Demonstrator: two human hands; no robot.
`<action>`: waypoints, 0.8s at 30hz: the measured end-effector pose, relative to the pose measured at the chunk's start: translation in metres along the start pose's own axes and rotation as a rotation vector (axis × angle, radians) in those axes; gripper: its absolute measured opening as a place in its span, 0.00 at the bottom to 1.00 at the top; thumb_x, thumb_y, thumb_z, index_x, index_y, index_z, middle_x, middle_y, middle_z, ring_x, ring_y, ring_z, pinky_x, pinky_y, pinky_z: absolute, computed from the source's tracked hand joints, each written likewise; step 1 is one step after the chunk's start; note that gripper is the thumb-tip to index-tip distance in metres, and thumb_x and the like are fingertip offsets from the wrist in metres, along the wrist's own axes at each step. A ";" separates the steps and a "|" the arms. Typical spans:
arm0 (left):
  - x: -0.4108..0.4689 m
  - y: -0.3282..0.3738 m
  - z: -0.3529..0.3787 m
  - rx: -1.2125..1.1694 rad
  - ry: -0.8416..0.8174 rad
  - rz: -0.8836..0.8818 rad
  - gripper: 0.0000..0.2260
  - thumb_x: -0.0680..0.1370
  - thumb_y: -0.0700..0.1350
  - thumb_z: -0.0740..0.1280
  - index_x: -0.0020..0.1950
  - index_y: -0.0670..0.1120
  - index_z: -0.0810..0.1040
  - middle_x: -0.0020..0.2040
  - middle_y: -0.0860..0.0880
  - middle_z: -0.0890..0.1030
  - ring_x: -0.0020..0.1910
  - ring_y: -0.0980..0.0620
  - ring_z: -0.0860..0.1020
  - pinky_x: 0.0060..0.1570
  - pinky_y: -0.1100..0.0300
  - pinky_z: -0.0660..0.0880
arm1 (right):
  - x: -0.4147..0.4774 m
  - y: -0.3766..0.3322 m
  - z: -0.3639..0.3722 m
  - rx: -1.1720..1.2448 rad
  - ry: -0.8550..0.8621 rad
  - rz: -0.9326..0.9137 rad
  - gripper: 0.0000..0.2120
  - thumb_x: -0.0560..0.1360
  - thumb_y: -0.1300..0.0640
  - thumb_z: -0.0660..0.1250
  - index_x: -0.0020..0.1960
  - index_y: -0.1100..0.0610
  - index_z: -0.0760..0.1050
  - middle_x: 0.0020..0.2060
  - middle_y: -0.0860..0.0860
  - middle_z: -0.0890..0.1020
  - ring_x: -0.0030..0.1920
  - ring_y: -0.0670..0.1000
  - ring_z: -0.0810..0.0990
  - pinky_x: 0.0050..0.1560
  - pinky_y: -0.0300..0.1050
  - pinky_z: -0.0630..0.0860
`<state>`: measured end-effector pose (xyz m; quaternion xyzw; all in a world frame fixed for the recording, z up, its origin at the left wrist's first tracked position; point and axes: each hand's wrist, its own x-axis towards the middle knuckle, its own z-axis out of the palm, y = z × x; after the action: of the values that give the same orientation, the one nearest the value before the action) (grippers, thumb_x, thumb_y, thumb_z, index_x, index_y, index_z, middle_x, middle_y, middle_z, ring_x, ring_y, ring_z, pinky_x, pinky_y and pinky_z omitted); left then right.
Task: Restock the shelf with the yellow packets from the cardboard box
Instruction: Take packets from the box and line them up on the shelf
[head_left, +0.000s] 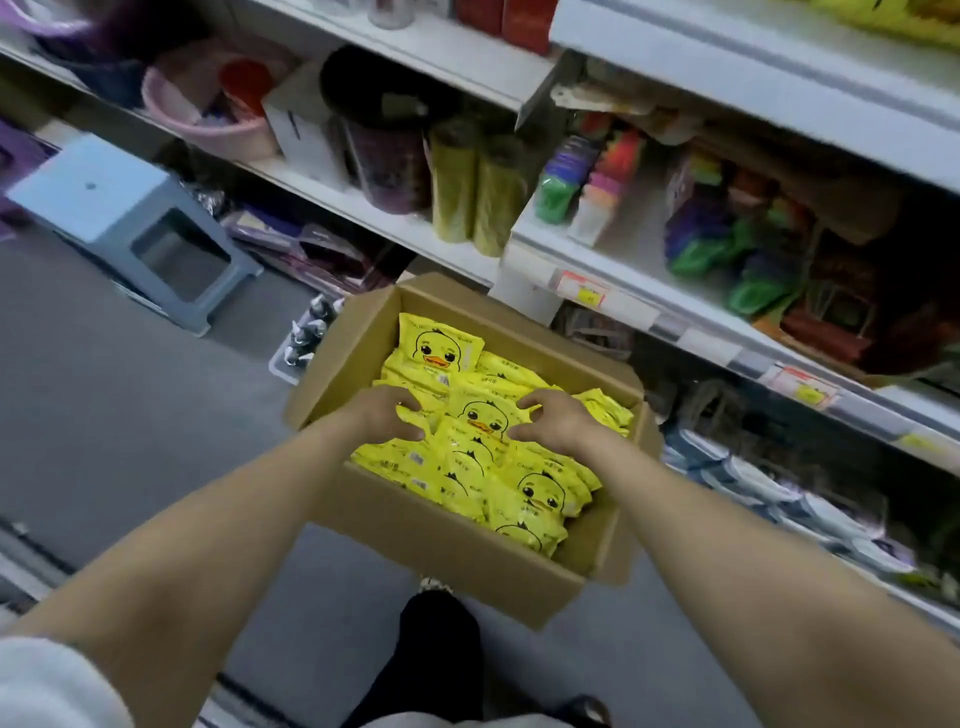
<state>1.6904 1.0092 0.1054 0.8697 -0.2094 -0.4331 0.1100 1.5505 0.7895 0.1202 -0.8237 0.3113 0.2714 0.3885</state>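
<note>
On a grey shop floor (104, 415) beside stocked shelves (613, 291), the open cardboard box (467, 561) holds yellow packets (535, 493), gripped by the left hand (382, 415) and right hand (561, 418), set apart, fingers curled

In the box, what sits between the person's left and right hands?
In the head view, yellow packets fill the gap between the left hand and the right hand; the one on top there shows a duck face.

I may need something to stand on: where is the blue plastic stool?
In the head view the pale blue plastic stool stands on the grey floor at upper left, left of the open brown cardboard box.
</note>
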 end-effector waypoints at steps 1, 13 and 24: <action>0.012 -0.011 0.005 0.003 -0.051 -0.001 0.24 0.72 0.55 0.75 0.66 0.52 0.76 0.73 0.48 0.70 0.69 0.47 0.71 0.63 0.56 0.70 | 0.011 0.003 0.010 0.024 -0.009 0.031 0.27 0.72 0.48 0.76 0.69 0.53 0.74 0.67 0.56 0.76 0.66 0.56 0.76 0.58 0.45 0.73; 0.122 -0.087 0.074 0.276 -0.244 0.069 0.34 0.70 0.61 0.74 0.74 0.60 0.66 0.78 0.47 0.60 0.76 0.43 0.57 0.73 0.50 0.58 | 0.123 0.029 0.061 0.096 0.176 0.191 0.28 0.74 0.46 0.74 0.71 0.53 0.72 0.68 0.52 0.76 0.68 0.55 0.74 0.59 0.44 0.70; 0.168 -0.102 0.072 0.053 -0.297 0.081 0.30 0.68 0.55 0.78 0.68 0.58 0.75 0.73 0.47 0.69 0.73 0.45 0.66 0.70 0.49 0.66 | 0.171 0.053 0.094 -0.217 0.221 0.313 0.23 0.72 0.40 0.74 0.64 0.46 0.77 0.61 0.54 0.78 0.64 0.57 0.75 0.61 0.53 0.75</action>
<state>1.7501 1.0220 -0.0947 0.7897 -0.2694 -0.5464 0.0723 1.6057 0.7873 -0.0742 -0.8269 0.4451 0.2685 0.2144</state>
